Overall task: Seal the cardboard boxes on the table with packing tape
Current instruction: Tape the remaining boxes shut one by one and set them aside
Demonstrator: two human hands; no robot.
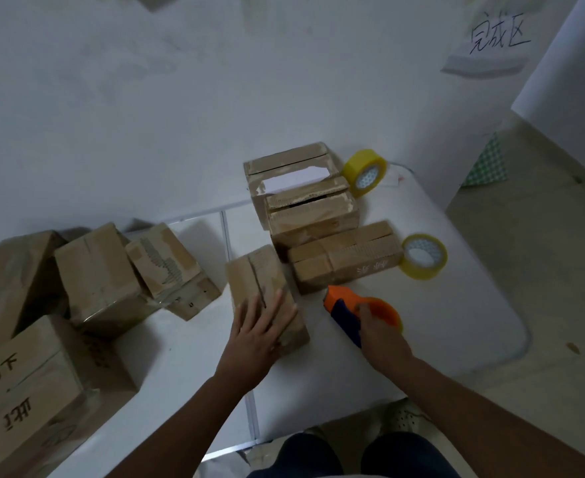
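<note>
A small cardboard box lies on the white table with its top flaps closed along a centre seam. My left hand rests flat on its near end, fingers spread. Just to the right, my right hand grips an orange and blue tape dispenser that sits on the table beside the box. A longer closed box lies behind the dispenser. Farther back stands a box with open flaps and white paper inside.
Two yellow tape rolls lie on the table, one at the back and one at the right. Several cardboard boxes are piled on the left. A white wall rises behind. The floor lies beyond the table's right edge.
</note>
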